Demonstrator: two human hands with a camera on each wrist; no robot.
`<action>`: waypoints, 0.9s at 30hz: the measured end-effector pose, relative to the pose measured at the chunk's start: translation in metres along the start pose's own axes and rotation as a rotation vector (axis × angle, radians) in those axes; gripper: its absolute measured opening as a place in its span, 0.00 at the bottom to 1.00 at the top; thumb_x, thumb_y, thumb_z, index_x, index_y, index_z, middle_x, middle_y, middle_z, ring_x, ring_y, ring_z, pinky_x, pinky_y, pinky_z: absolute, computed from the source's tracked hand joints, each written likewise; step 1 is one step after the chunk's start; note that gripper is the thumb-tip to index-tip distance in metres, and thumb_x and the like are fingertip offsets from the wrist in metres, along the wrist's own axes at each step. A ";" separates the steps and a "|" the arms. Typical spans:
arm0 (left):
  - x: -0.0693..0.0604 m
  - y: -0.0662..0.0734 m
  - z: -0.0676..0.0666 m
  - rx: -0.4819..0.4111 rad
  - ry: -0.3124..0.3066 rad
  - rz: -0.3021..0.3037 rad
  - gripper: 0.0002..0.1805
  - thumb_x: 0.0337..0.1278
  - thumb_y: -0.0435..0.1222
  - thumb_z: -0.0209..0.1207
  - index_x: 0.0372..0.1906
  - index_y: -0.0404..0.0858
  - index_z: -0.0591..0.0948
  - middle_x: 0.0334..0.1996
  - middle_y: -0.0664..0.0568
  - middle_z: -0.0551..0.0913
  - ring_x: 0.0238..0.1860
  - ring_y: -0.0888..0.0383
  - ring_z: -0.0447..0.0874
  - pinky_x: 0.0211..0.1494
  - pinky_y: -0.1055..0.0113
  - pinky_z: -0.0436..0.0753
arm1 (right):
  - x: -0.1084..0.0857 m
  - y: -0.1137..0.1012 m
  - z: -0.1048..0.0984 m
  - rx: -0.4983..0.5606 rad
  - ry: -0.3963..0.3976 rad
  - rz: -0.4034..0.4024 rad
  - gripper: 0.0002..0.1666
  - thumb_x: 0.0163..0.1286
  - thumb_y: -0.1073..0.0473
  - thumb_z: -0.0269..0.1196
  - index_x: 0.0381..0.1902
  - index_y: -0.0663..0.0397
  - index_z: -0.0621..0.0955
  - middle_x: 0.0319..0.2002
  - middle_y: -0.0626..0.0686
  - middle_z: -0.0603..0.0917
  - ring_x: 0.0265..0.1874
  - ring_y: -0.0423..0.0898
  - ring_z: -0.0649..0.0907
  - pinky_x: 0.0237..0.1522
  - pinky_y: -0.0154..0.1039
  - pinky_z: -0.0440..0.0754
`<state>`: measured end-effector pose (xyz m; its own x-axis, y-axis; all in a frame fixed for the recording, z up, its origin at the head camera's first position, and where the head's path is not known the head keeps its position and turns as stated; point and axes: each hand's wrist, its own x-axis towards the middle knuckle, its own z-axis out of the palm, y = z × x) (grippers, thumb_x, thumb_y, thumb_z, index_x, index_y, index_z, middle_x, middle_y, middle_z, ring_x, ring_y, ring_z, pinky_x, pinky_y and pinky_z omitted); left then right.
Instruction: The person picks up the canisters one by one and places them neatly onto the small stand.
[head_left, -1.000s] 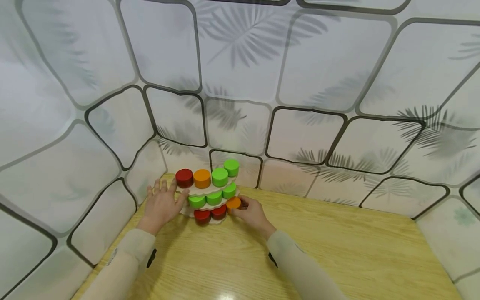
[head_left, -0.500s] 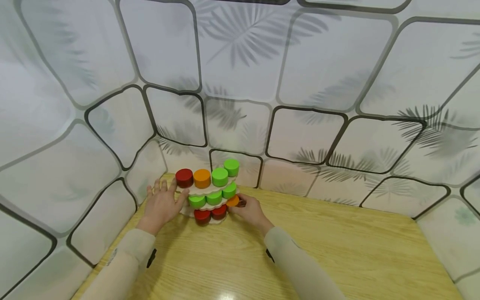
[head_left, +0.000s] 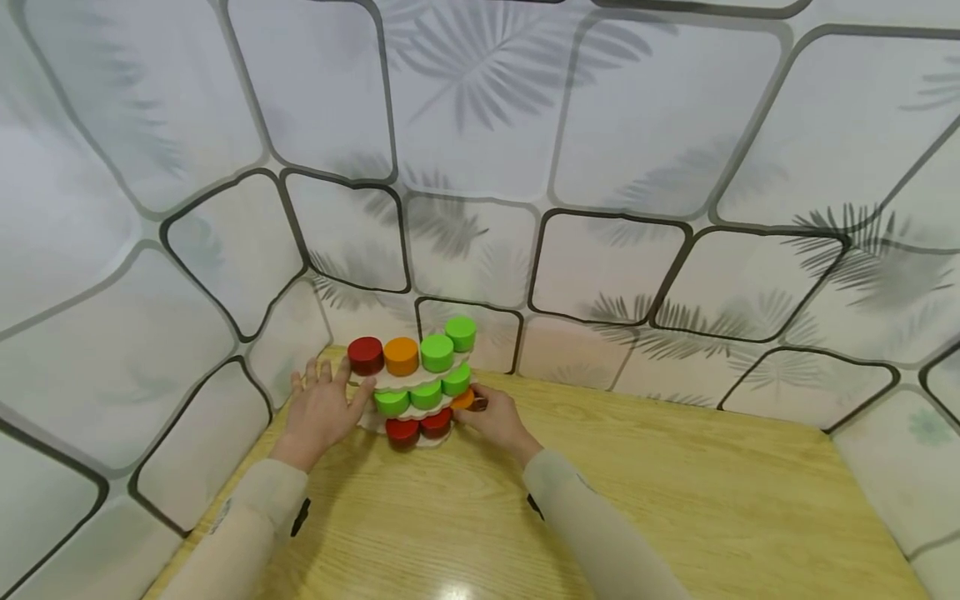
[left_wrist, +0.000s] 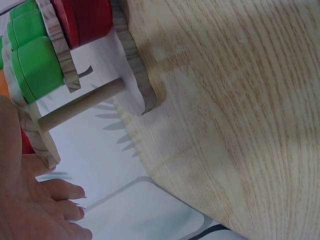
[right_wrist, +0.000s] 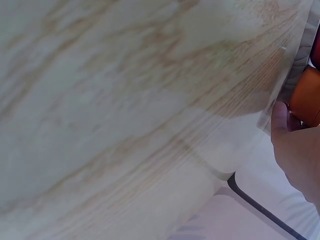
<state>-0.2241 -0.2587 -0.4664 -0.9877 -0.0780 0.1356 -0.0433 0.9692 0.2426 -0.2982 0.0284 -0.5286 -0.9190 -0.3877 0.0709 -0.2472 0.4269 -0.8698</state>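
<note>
A tiered wooden stand (head_left: 401,383) with wavy edges bears rows of coloured round blocks. On its top tier sit a red block (head_left: 366,357), an orange block (head_left: 401,357) and two green ones. The middle tier carries several green blocks (head_left: 426,395), and two red blocks (head_left: 402,432) are on the bottom tier. With thumb and fingers, my right hand (head_left: 498,421) pinches another orange block (right_wrist: 306,97) at the bottom tier's right end, partly under the middle tier. My left hand (head_left: 318,417) rests against the stand's left side, fingers extended and thumb near the upper tier's edge.
The stand stands on a wood-grain table (head_left: 637,500) in the back left corner. Patterned wall panels (head_left: 600,267) rise close behind it and along the left. A dowel post (left_wrist: 82,105) joins the tiers at the stand's end.
My right hand has pushed the orange block leftward and inward onto the bottom tier, so less of it shows beneath the middle tier. My left hand has stayed in place; the view shifts slightly.
</note>
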 end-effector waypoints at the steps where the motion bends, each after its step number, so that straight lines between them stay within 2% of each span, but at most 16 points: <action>1: 0.000 0.000 0.000 0.000 0.000 0.001 0.46 0.82 0.63 0.33 0.82 0.29 0.59 0.76 0.17 0.58 0.80 0.19 0.47 0.78 0.22 0.47 | 0.000 0.000 0.000 0.003 0.000 0.007 0.32 0.70 0.57 0.71 0.70 0.59 0.80 0.59 0.62 0.87 0.55 0.56 0.87 0.57 0.49 0.87; 10: 0.000 0.001 0.000 -0.007 -0.011 0.012 0.46 0.82 0.63 0.34 0.81 0.28 0.59 0.76 0.17 0.58 0.80 0.18 0.46 0.78 0.22 0.47 | -0.003 0.003 -0.001 0.008 -0.003 0.006 0.32 0.69 0.57 0.72 0.69 0.61 0.80 0.61 0.62 0.86 0.55 0.57 0.88 0.58 0.49 0.87; 16: 0.003 0.001 0.001 -0.009 -0.009 0.020 0.47 0.82 0.63 0.33 0.81 0.28 0.60 0.76 0.17 0.58 0.79 0.18 0.47 0.78 0.22 0.46 | -0.002 0.004 -0.002 0.027 0.010 0.017 0.36 0.69 0.56 0.72 0.72 0.58 0.77 0.63 0.62 0.85 0.55 0.56 0.88 0.58 0.49 0.87; 24: 0.006 -0.002 0.004 -0.051 -0.010 0.019 0.48 0.82 0.64 0.33 0.82 0.27 0.58 0.76 0.17 0.58 0.79 0.18 0.47 0.78 0.22 0.47 | -0.012 0.006 -0.015 -0.013 -0.002 0.090 0.46 0.68 0.51 0.73 0.78 0.61 0.70 0.73 0.66 0.76 0.66 0.62 0.81 0.66 0.59 0.81; 27: 0.004 -0.007 0.006 -0.089 0.009 0.026 0.47 0.82 0.63 0.36 0.81 0.26 0.58 0.76 0.17 0.59 0.79 0.18 0.48 0.78 0.22 0.47 | -0.018 0.007 -0.025 -0.053 -0.006 0.097 0.44 0.71 0.51 0.69 0.79 0.61 0.69 0.73 0.66 0.75 0.69 0.64 0.79 0.68 0.61 0.80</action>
<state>-0.2288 -0.2642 -0.4733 -0.9869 -0.0556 0.1517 -0.0036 0.9463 0.3234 -0.2913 0.0585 -0.5243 -0.9378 -0.3469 -0.0156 -0.1729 0.5057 -0.8452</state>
